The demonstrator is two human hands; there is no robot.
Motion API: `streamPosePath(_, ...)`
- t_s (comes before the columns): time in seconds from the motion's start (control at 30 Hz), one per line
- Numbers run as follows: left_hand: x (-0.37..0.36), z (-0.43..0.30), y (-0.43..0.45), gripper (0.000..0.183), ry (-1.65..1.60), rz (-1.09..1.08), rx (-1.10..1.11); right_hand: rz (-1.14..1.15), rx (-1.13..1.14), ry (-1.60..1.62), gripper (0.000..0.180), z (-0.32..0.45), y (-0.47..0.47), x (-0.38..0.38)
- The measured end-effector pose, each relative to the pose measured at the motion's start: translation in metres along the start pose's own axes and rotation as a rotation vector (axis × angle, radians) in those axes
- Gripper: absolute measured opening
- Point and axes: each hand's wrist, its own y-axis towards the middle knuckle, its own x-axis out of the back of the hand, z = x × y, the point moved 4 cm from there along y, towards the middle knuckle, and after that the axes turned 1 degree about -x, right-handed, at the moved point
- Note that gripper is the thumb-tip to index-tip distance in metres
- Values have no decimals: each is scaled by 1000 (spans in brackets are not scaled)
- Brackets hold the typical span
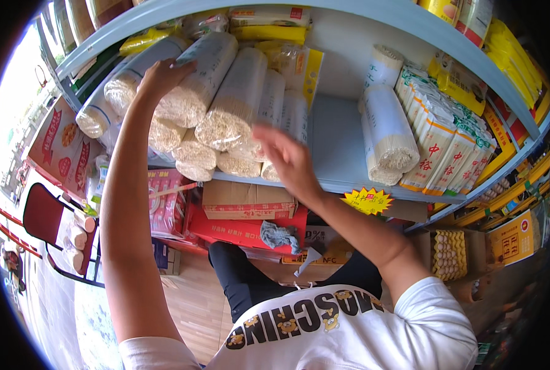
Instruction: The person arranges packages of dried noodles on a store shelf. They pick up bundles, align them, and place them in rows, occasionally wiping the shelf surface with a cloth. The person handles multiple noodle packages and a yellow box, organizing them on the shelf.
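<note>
My left hand [167, 76] rests on the top layer of a stack of paper-wrapped dried noodle bundles, its fingers over the upper side of one bundle [205, 74]. Beside that bundle lies another thick one [240, 99], its cut ends facing me under clear plastic. My right hand [289, 159] is slightly blurred in front of the stack's right side, fingers spread, with nothing seen in it. Narrower wrapped bundles [271, 99] stand behind it. More bundles [196, 159] form the bottom layer at the shelf's front edge.
On the right of the blue metal shelf [335, 138] are two stacked noodle rolls [390, 129] and rows of flat noodle packs [434, 148]. A yellow starburst price tag [367, 200] hangs at the edge. Below sit a cardboard box [249, 199], a grey cloth [280, 236] and egg trays [449, 254]; a chair [46, 212] stands left.
</note>
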Motion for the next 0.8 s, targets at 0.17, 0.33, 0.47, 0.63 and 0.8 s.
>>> streamPosePath(0.17, -9, 21, 14, 64, -274, 48, 7, -29, -76, -135, 52, -13, 114, -6)
streamPosePath(0.33, -11, 21, 5, 58, -580, 207, 143, 338, -232, -682, 116, -16, 149, -28)
streamPosePath(0.47, -14, 39, 21, 57, -679, 309, 86, 431, -134, -831, 117, -27, 157, -34)
streamPosePath(0.63, 2, 8, -3, 46, -718, 271, -80, 323, -37, -833, 113, -21, 152, -45)
streamPosePath(0.8, -1, 3, 0, 54, -950, 342, 35, 163, 57, -639, 108, -24, 151, -37)
